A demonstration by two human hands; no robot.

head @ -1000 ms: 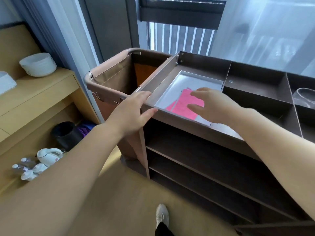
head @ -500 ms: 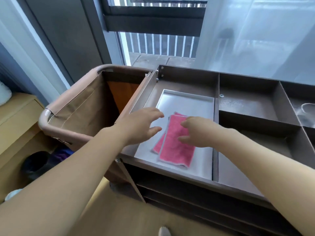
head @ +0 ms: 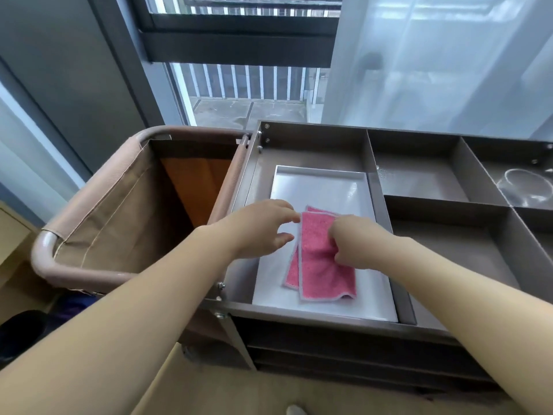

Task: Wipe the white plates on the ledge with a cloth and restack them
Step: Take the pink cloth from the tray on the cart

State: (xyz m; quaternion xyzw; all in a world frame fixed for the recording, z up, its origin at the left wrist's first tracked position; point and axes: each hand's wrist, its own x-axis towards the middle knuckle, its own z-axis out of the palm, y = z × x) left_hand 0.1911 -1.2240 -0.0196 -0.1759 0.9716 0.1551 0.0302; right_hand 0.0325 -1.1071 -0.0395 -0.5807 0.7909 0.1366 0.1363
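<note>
Cloth: pink rectangular terry cloth (head: 321, 259), folded in two layers, lying flat on the 6 o'clock half of the white rectangular plastic tray (head: 323, 187).
Tray: sits in the leftmost compartment of the brown metal cart (head: 449, 235).
Left hand: left hand (head: 260, 229) at the cloth's 10 o'clock corner, grip wide, fingers spread, holding nothing.
Right hand: right hand (head: 356, 244) on the cloth's 3 o'clock edge, grip narrow, fingers curled and pinching it.
Bag: tan fabric laundry bag (head: 113, 211) at the cart's 9 o'clock.
Bowl: clear glass bowl (head: 526, 187) in a compartment at the tray's 3 o'clock, well apart.

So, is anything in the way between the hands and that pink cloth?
Nothing visible. The right hand has curled fingers on the pink cloth; the left hand hovers open beside its left edge, with only bare white tray between.
</note>
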